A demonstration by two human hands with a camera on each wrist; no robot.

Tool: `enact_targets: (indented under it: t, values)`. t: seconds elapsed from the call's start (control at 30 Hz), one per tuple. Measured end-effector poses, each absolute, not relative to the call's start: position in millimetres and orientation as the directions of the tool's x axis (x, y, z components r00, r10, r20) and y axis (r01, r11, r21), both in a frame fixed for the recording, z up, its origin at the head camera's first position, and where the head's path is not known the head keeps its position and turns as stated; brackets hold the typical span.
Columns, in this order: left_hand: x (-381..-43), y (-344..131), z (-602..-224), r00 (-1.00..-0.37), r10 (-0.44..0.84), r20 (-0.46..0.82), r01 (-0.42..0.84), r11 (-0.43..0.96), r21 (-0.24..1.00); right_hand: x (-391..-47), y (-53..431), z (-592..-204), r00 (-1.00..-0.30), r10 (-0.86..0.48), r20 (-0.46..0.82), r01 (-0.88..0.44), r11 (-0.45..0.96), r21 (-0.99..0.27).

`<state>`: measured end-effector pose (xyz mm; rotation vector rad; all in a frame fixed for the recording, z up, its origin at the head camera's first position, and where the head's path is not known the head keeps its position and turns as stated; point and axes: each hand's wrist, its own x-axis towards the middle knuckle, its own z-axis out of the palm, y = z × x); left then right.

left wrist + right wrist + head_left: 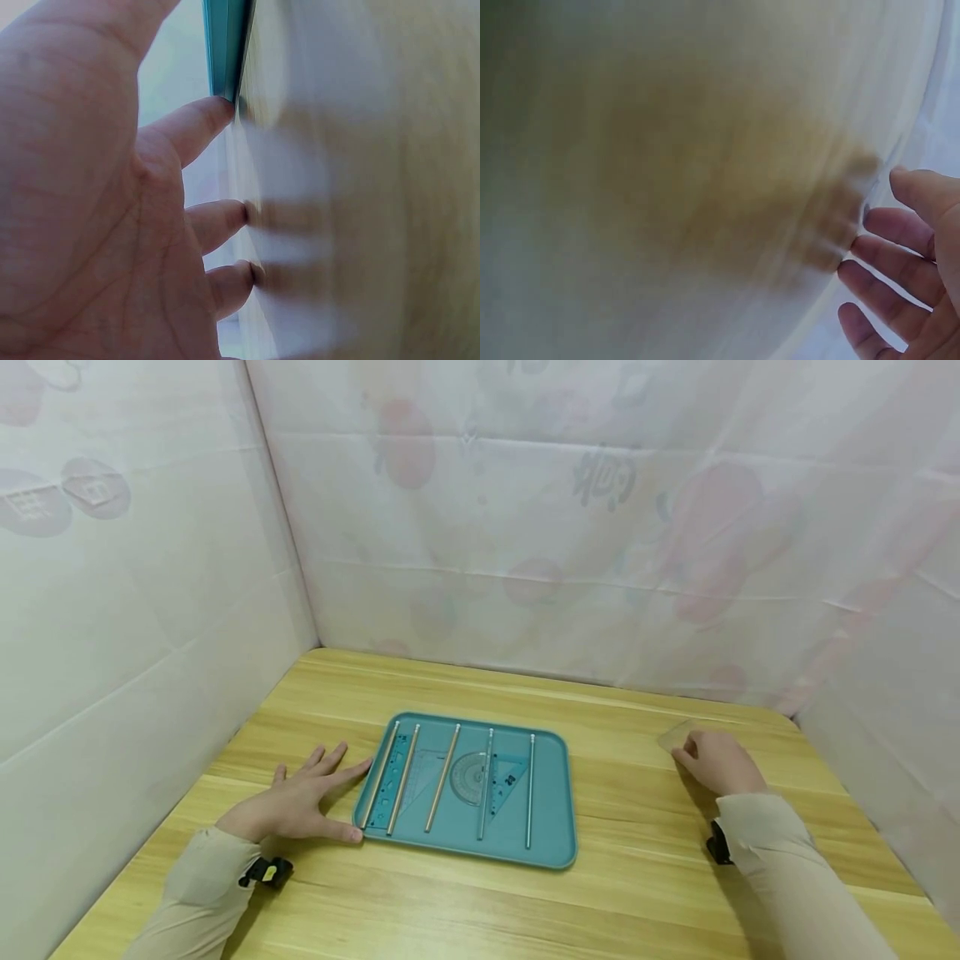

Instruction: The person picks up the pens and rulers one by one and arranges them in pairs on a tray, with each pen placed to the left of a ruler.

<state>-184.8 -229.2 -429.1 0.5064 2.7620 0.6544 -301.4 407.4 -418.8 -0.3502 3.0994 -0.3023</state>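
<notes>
My left hand [300,806] is spread at the left side of a teal tray [553,777], its thumb and forefinger touching the rim. Its other fingertips rest on the table in the left wrist view. Across the tray lie several gold and teal pencils [531,793], over a teal ruler [384,793], a clear set square [427,768], a clear protractor [465,778] and a teal set square [508,781]. Off to the right, my right hand [722,764] holds a thin clear plastic piece [672,737] low at the table, partly hidden by the fingers.
The wood-grain table [622,827] has rounded far corners. Pale printed curtains [480,527] hang behind it and along both sides. A small black camera [272,872] is strapped to the left wrist, another black device [718,843] to the right.
</notes>
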Motion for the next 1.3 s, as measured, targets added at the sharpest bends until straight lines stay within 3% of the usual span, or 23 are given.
enact_targets:
  t: [0.43, 0.77, 1.17, 1.3]
  values:
    - [-186, -231, -430, -0.908, 0.385, -0.165, 0.269, 0.838, 0.474, -292, 399, -420, -0.933, -0.354, 0.067, -0.360, 0.922, -0.142]
    - [-185, -231, -430, -0.907, 0.386, -0.168, 0.269, 0.839, 0.472, -287, 396, -414, -0.895, -0.445, 0.031, -0.442, 0.876, -0.191]
    - [-186, -231, -432, -0.908, 0.381, -0.174, 0.261, 0.840, 0.476, -281, 365, -403, -0.947, -0.273, -0.168, -0.231, 0.944, -0.234]
    - [-186, -231, -432, -0.907, 0.384, -0.172, 0.264, 0.838, 0.478, -280, 361, -403, -0.954, -0.250, -0.167, -0.200, 0.942, -0.268]
